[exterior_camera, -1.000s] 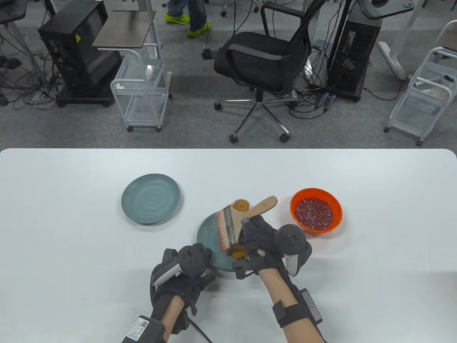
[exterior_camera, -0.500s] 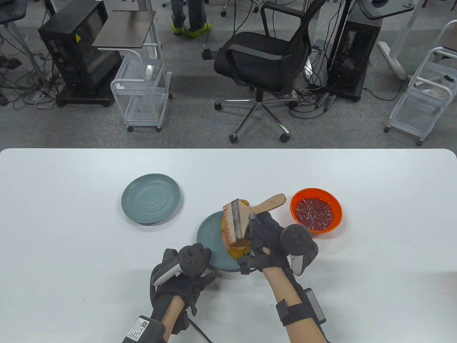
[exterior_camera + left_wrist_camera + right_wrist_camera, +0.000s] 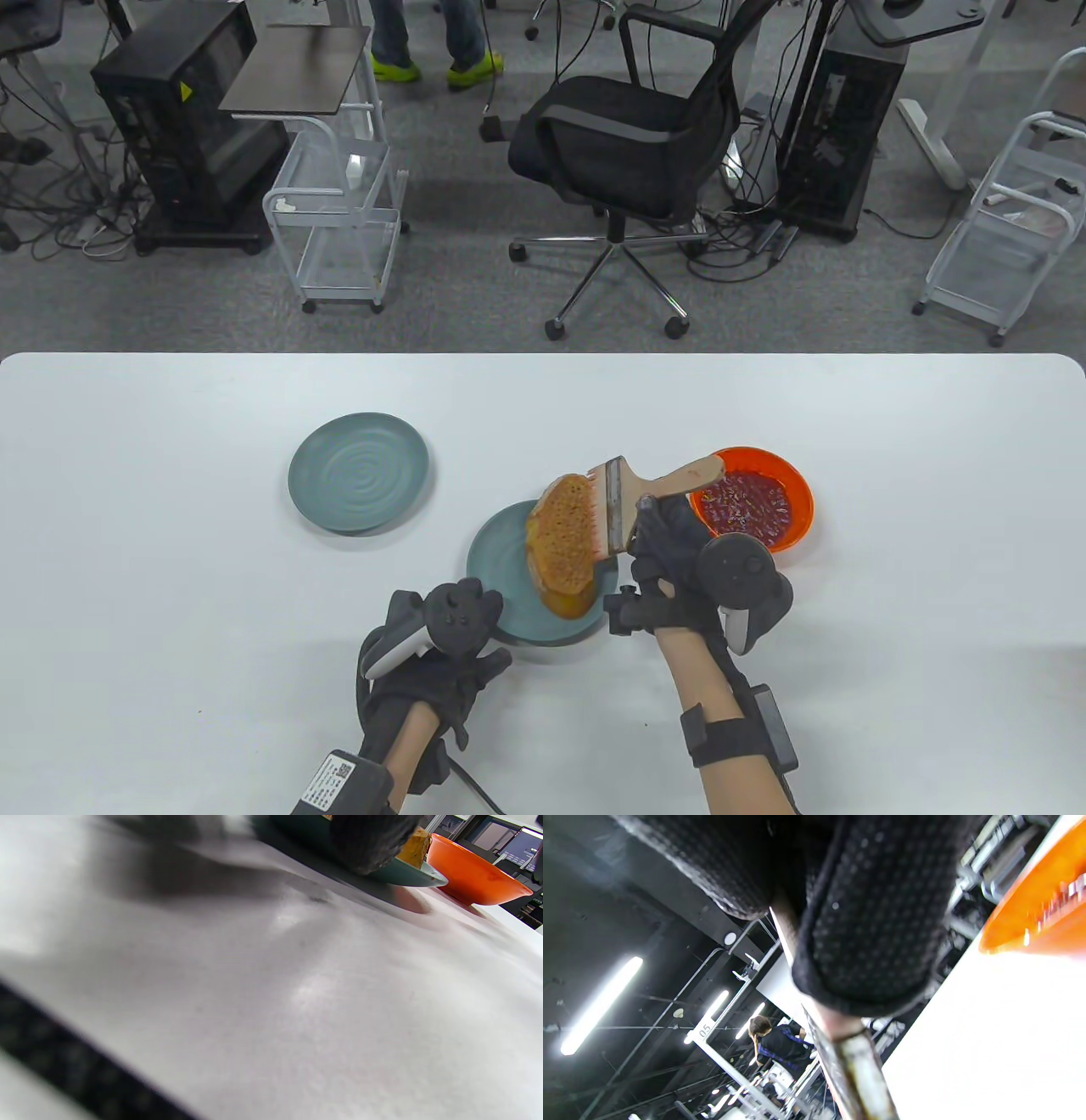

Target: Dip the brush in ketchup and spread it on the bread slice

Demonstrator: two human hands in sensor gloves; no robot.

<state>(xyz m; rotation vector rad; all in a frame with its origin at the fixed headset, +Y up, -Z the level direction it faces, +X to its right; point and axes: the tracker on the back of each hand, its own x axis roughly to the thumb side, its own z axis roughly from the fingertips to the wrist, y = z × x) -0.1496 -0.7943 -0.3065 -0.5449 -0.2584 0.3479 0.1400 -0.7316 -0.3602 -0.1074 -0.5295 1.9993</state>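
Table view: right hand (image 3: pixel 670 552) grips the brush (image 3: pixel 628 505), bristles at nine o'clock touching the bread (image 3: pixel 564 539); left hand (image 3: pixel 441 645) unclear.

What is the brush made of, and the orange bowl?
The brush looks like pale, unpainted wood at the handle, with a dull grey metal band and light bristles tinted red. The orange bowl seems to be glossy plastic: bright, even colour and thin rim, though glazed ceramic cannot be ruled out.

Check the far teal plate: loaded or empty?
Empty. The far teal plate shows only its bare ringed surface; the bread slice is on the near plate.
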